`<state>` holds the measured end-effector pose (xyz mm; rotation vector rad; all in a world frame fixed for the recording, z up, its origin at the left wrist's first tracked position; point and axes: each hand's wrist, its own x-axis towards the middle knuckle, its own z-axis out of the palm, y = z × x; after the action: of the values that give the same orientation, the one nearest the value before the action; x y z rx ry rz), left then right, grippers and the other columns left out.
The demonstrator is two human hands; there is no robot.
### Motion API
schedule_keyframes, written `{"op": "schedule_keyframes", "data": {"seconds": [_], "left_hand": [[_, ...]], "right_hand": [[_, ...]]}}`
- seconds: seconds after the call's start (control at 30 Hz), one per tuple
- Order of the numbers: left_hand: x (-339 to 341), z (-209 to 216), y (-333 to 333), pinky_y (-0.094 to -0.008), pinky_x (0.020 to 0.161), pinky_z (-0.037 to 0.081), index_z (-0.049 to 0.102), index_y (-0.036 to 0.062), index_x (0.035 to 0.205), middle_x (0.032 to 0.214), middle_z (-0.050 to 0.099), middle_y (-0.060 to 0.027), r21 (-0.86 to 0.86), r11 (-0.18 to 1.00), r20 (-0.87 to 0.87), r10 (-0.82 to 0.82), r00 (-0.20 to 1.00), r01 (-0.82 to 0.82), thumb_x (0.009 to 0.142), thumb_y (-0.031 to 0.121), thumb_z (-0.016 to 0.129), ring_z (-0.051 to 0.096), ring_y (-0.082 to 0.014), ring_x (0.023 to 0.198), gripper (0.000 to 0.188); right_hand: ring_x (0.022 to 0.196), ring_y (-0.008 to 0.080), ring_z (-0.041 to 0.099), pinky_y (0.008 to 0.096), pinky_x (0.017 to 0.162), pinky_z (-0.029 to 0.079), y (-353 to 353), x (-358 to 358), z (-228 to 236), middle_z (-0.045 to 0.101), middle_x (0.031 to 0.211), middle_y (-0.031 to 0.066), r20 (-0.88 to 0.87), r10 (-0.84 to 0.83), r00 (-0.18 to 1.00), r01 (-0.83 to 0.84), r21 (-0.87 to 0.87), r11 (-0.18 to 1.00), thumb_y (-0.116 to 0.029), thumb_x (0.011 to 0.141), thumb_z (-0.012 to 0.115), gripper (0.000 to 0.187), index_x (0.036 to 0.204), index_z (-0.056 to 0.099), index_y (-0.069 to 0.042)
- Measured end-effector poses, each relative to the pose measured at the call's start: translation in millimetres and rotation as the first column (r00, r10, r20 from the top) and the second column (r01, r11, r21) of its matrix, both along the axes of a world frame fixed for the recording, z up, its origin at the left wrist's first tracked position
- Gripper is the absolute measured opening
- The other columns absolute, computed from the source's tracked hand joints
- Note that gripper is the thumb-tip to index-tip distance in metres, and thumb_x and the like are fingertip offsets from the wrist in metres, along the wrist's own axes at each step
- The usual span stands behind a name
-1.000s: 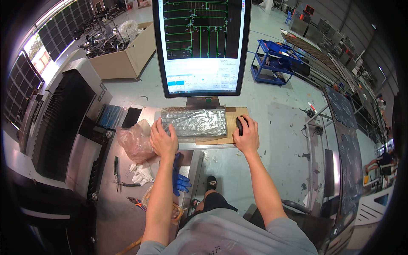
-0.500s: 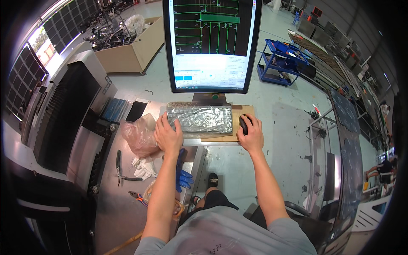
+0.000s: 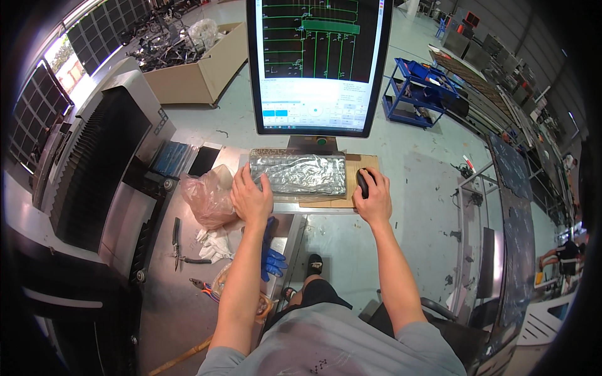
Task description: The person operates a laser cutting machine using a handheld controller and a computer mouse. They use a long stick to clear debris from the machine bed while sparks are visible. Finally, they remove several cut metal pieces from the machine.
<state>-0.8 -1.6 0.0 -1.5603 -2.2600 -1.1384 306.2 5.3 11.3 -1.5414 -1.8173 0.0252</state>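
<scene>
A keyboard (image 3: 298, 174) wrapped in crinkled clear plastic lies on a small shelf below the monitor (image 3: 316, 69). My left hand (image 3: 252, 195) rests at the keyboard's left end, its fingers apart and holding nothing. To the right, my right hand (image 3: 374, 195) is curled over a black computer mouse (image 3: 363, 183), which sits on a piece of brown cardboard (image 3: 359, 164). Green line drawings on black fill the screen's upper part, with pale panels under them. Just left of my left hand is a crumpled pinkish plastic bag (image 3: 207, 199).
Pliers (image 3: 202, 286), black-handled cutters (image 3: 177, 244), white gloves (image 3: 214, 244) and blue gloves (image 3: 272, 260) lie on the metal surface by my left forearm. A large machine (image 3: 94, 169) stands left. Behind are a scrap-filled bin (image 3: 194, 78) and a blue cart (image 3: 417, 94). Another person (image 3: 567, 252) is far right.
The whole scene has shifted slightly to the right in the picture. Both hands keep their places, left at the keyboard's end and right on the mouse.
</scene>
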Motion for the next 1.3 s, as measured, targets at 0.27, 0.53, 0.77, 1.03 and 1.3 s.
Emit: {"op": "schedule_keyframes", "data": {"seconds": [0.27, 0.53, 0.77, 1.03, 1.3], "left_hand": [[1.1, -0.7, 1.1, -0.0487, 0.106, 0.042, 0.058, 0.0069, 0.139, 0.137, 0.06, -0.013, -0.011, 1.0, 0.03, -0.002, 1.0, 0.002, 0.094, 0.034, 0.065, 0.055, -0.0334, 0.128, 0.053], [1.5, 1.2, -0.2, -0.0486, 0.106, 0.042, 0.058, 0.0059, 0.138, 0.136, 0.06, -0.0132, 0.022, 1.0, 0.013, -0.004, 1.0, 0.004, 0.094, 0.034, 0.065, 0.056, -0.0339, 0.127, 0.053], [1.4, 2.5, -0.6, -0.0486, 0.106, 0.042, 0.058, 0.0053, 0.138, 0.136, 0.06, -0.0135, -0.004, 1.0, 0.023, -0.006, 1.0, 0.006, 0.095, 0.034, 0.064, 0.056, -0.0341, 0.127, 0.053], [1.4, 2.4, -0.6, -0.0487, 0.106, 0.042, 0.059, 0.0047, 0.138, 0.136, 0.06, -0.014, 0.015, 1.0, 0.022, -0.009, 1.0, 0.009, 0.095, 0.034, 0.064, 0.056, -0.0345, 0.127, 0.052], [1.1, 1.3, -0.1, -0.0486, 0.105, 0.042, 0.059, 0.0046, 0.137, 0.135, 0.06, -0.0139, 0.009, 1.0, 0.015, -0.01, 1.0, 0.01, 0.095, 0.034, 0.064, 0.056, -0.0347, 0.126, 0.052]], "right_hand": [[0.125, 0.032, 0.054, 0.0429, 0.098, 0.054, -1.1, -0.2, 0.9, 0.06, 0.136, 0.0043, -0.008, -0.008, 1.0, 0.008, -0.006, 1.0, -0.018, 0.084, 0.067, 0.043, 0.126, 0.069, -0.011], [0.125, 0.0323, 0.054, 0.0436, 0.098, 0.054, -1.0, -0.5, 2.0, 0.06, 0.137, 0.0046, 0.001, -0.028, 1.0, 0.028, 0.006, 1.0, -0.017, 0.085, 0.066, 0.046, 0.13, 0.067, -0.012], [0.126, 0.0328, 0.054, 0.0438, 0.1, 0.052, -0.6, -0.3, 0.5, 0.06, 0.138, 0.0059, -0.014, -0.032, 0.999, 0.032, -0.006, 0.999, -0.017, 0.086, 0.065, 0.045, 0.13, 0.067, -0.01], [0.125, 0.0324, 0.055, 0.044, 0.099, 0.053, -0.7, 0.2, 0.9, 0.06, 0.138, 0.0057, -0.006, -0.021, 1.0, 0.021, 0.0, 1.0, -0.017, 0.086, 0.065, 0.044, 0.129, 0.068, -0.008], [0.125, 0.033, 0.055, 0.0437, 0.098, 0.053, 0.1, 0.6, 0.1, 0.06, 0.137, 0.0058, -0.005, -0.008, 1.0, 0.008, 0.018, 1.0, -0.016, 0.086, 0.065, 0.042, 0.127, 0.068, -0.008]]}}
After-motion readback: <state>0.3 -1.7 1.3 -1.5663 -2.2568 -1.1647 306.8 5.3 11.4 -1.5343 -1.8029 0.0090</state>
